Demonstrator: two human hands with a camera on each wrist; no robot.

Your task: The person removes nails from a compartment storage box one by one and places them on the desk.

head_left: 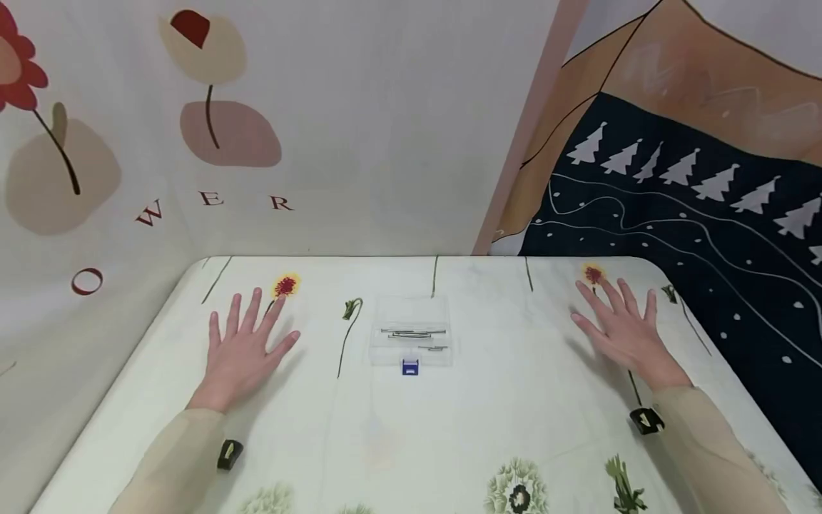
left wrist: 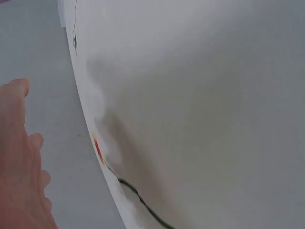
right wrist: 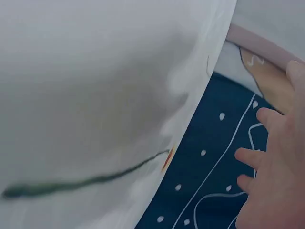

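Observation:
A flat see-through plastic box (head_left: 409,312) with a blue latch (head_left: 409,367) lies mid-table in the head view. Several thin, silvery metal rods (head_left: 412,334) show through it; their exact kind is too small to tell. To the left of the box, my left hand (head_left: 240,360) has its fingers spread and holds nothing. My right hand (head_left: 628,335) is on the far right, fingers likewise spread, nothing in it. Both hands cast shadows beside them on the cloth. In the wrist views, the left hand (left wrist: 21,157) and right hand (right wrist: 276,167) appear raised above the tabletop.
A white cloth with printed flowers covers the table (head_left: 411,435). Behind it hangs a pale printed curtain (head_left: 385,143), and a dark cloth with white trees (head_left: 642,207) drops along the right side. Dark wrist pieces (head_left: 230,454) sit at both sleeves.

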